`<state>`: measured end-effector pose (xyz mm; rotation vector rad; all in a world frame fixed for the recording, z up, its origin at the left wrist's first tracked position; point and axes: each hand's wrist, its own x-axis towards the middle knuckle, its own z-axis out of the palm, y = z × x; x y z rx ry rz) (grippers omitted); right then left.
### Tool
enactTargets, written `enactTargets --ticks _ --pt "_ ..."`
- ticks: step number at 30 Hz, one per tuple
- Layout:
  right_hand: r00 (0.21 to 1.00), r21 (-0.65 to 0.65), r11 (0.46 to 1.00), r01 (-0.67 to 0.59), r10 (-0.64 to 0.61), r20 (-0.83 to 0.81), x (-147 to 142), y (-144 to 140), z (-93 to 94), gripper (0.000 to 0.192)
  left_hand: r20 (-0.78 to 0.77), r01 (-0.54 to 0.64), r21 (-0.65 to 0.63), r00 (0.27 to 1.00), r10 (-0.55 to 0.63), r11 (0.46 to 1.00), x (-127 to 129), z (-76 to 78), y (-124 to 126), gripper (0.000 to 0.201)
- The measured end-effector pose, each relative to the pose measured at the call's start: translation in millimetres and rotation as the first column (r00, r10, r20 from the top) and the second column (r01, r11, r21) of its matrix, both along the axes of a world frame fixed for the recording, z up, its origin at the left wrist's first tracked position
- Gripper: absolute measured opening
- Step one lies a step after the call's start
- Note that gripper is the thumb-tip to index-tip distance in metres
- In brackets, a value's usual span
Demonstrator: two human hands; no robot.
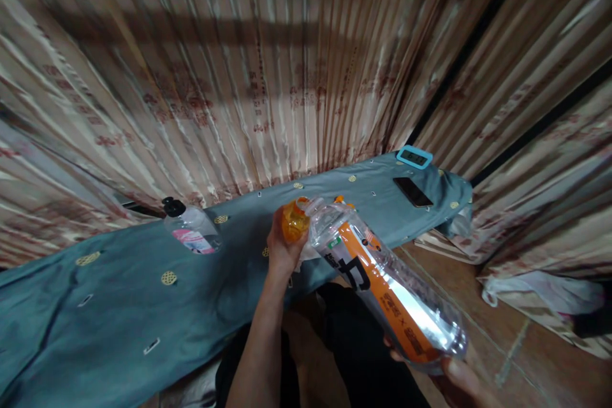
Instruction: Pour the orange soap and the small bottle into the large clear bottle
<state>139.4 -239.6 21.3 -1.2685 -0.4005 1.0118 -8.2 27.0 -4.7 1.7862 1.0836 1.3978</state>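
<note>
In the head view, my left hand (280, 252) is wrapped round a small translucent orange bottle (293, 224), near the middle of the cloth. My right hand (456, 377) grips the base of a large clear plastic bottle (382, 284) with an orange and silver label. That bottle is tilted, its neck down to the left, and its mouth meets or nearly meets the orange bottle's mouth. Whether liquid is passing between them I cannot tell. Just behind the large bottle's neck shows a small orange piece (340, 199), partly hidden. Something white lies beneath my left hand, mostly covered.
A clear pump bottle (194, 229) with a black top and pink label stands at left on the teal cloth (124, 299). At right lie a dark phone (412, 192) and a blue-framed digital clock (414, 157). Patterned curtains (287, 76) hang behind. White bags (549, 290) sit low at right.
</note>
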Motion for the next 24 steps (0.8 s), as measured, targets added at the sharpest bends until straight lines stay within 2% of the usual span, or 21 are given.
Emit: enactTargets --ticks 7,11,16,20,24 --pt "0.997 0.034 0.999 -0.005 0.007 -0.074 -10.3 5.9 13.9 0.059 -0.006 0.000 -0.008 1.000 0.000 1.000 0.1 2.8 0.4 0.057" --pt "0.997 0.052 0.999 -0.017 0.021 -0.075 -8.0 4.4 8.5 0.051 -0.023 -0.026 -0.026 0.999 0.025 0.999 1.3 3.5 0.3 0.057" --pt "0.996 0.068 0.997 -0.031 0.037 -0.087 -2.9 0.2 -0.8 0.050 0.020 -0.026 -0.089 0.999 0.028 0.996 3.5 5.3 -0.9 0.056" --pt "0.997 0.045 0.996 -0.072 0.073 -0.018 0.7 -3.3 -7.0 0.060 0.032 0.008 -0.090 0.999 -0.005 0.996 4.0 6.2 -1.2 0.056" --pt "0.998 0.032 0.998 -0.046 0.047 -0.030 3.4 -6.9 -15.5 0.073 0.005 0.012 -0.099 1.000 -0.011 0.995 3.0 6.0 -0.9 0.058"
